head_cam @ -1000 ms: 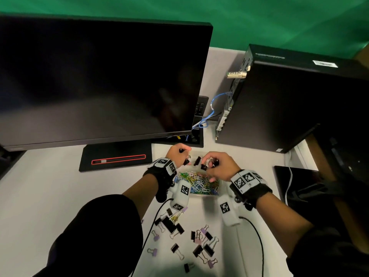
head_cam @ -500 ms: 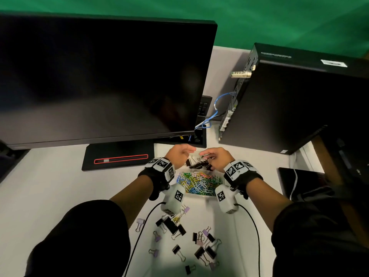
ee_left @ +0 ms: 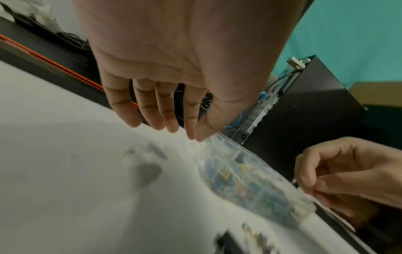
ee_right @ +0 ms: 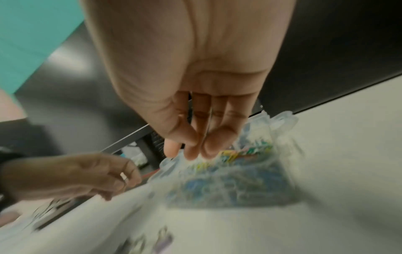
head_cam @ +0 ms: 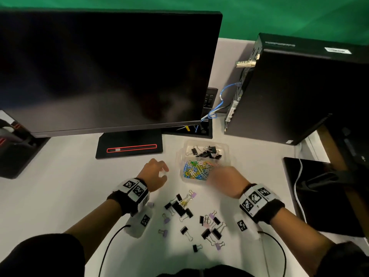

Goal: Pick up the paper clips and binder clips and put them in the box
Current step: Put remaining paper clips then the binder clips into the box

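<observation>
**Roughly half the clips boxed, both hands bare above the table**

Already the clear plastic box (head_cam: 229,159) holds two sorted lots: black binder clips in the box (head_cam: 205,152) fill its far compartment, and a bright tangle of paper clips (head_cam: 196,169) in yellow, blue, green and white fills the near one. It sits on the white table (head_cam: 60,196), just in front of the monitor's lower right corner.

Nearer the person, loose binder clips (head_cam: 180,208) lie scattered on the table in black and lilac, one cluster under the box and a second cluster (head_cam: 212,226) to its right, with a few singles further out.

Beside the box's left wall the left hand (head_cam: 154,174) hovers, fingers loosely bent and slightly apart, holding nothing; the left wrist view shows its fingertips (ee_left: 169,127) hanging free above the tabletop. Over the box's near right corner the right hand (head_cam: 223,179) is blurred. In the right wrist view its fingers (ee_right: 208,141) hang together, pointing down at the paper clips, with nothing between them that I can make out.

Behind stand a dark monitor (head_cam: 103,72) on a stand with a red-outlined slot (head_cam: 131,148), and a black computer case (head_cam: 295,92) to the right with a blue cable (head_cam: 223,96) at its back.
</observation>
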Tool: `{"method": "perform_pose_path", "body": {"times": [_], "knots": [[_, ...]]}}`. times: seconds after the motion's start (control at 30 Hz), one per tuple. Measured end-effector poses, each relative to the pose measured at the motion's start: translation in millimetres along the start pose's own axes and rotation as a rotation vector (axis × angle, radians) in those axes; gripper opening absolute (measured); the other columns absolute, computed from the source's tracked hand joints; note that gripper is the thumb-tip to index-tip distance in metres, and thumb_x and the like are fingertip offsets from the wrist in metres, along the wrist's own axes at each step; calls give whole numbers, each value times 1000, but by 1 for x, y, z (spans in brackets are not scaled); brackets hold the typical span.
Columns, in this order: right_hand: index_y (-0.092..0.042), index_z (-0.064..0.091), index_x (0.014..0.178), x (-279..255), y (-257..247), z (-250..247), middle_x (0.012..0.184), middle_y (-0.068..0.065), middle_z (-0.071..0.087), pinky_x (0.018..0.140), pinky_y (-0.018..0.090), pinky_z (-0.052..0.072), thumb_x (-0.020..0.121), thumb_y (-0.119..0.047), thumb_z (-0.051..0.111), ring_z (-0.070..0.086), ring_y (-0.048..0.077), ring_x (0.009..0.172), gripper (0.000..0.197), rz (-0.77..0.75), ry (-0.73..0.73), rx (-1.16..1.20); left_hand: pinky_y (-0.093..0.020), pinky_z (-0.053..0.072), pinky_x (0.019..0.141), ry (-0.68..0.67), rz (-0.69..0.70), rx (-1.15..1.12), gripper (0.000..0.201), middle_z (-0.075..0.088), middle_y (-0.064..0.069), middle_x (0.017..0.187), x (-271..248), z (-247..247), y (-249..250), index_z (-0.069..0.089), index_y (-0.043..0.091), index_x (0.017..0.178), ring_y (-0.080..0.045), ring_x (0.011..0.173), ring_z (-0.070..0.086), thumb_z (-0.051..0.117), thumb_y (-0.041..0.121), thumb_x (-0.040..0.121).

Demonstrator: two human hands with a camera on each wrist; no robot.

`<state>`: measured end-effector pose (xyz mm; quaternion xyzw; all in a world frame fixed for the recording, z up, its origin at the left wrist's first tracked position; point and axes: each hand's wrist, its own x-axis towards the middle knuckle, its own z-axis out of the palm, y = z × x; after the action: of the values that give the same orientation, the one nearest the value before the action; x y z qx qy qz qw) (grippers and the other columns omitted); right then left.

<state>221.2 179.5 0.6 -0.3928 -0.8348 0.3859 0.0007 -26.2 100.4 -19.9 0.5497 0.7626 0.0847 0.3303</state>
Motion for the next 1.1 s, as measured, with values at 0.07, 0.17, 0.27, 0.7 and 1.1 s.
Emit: {"method": "perform_pose_path", "body": {"times": [0.07,0.17,0.27,0.7,1.1], "knots": [[-17,69,96,-9,-4,18,107,1,66,94,34,50,84,-5,55,60,10,92,23,-35,-81,-72,-34,43,98,5,-15,60,31,39,-7,126,-14,8,-11,51,21,115,-23,111,46,58,26,85],[-23,56,122,-12,-10,48,136,2,46,112,31,31,86,-14,53,41,16,125,37,-77,-146,-171,-38,41,101,-4,-25,125,43,30,-4,134,-35,18,-22,45,28,123,-25,119,39,60,37,84],[-27,35,138,-8,-16,73,149,5,25,115,36,22,89,-24,51,19,22,139,52,-112,-161,-256,-45,39,104,-38,-55,201,52,20,-2,143,-52,30,-26,38,35,130,-27,128,28,57,47,83],[-34,54,122,-40,5,71,123,2,45,107,36,33,82,-30,63,39,17,118,41,-108,-64,-76,-43,20,118,-232,257,230,73,12,-3,155,-83,54,-27,25,29,142,-25,141,9,60,48,81],[-28,21,142,-81,30,73,126,1,20,94,12,30,50,-37,86,39,15,113,114,89,-161,-153,-28,42,101,-236,181,130,107,22,-3,130,-83,62,-26,22,23,142,-20,114,44,84,38,56]]}}
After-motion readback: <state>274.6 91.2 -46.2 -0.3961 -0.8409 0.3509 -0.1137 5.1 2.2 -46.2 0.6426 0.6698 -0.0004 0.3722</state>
